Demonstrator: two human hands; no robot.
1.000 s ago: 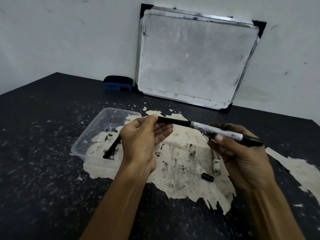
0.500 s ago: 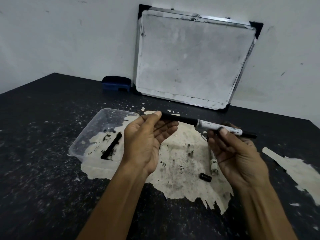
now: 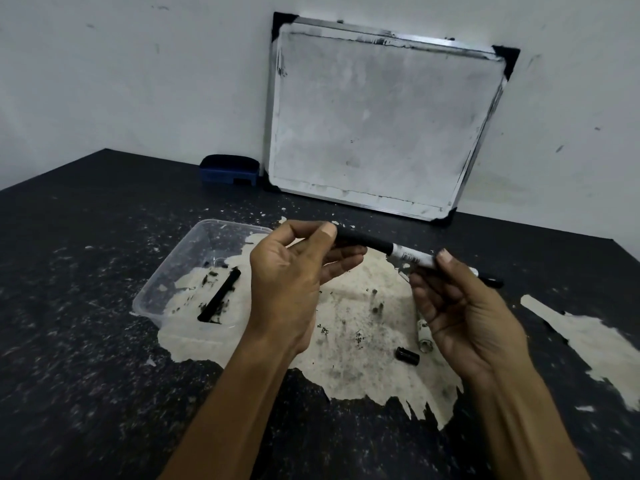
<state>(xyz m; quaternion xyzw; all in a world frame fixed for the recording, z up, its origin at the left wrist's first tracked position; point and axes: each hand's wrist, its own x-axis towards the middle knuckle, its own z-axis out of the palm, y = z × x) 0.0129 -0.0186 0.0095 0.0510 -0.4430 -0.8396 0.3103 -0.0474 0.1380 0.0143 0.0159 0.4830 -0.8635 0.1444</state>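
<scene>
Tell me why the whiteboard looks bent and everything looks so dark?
Head view: the wide lens bends the whiteboard; the light is dim and soft, without glare; the marker held by left hand and right hand is sharp; the table blurs near the bottom.

The right hand hides part of the marker and the white tube.

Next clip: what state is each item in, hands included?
marker: lifted, held by both hands
left hand: pinches the marker's black end
right hand: pinches its white barrel
container: open, lidless, on the table
black stick: lying in the container
whiteboard: propped up, wiped, smudged
eraser: lying beside the whiteboard
small cap: loose on the table
white tube: lying down, partly behind the right hand
</scene>
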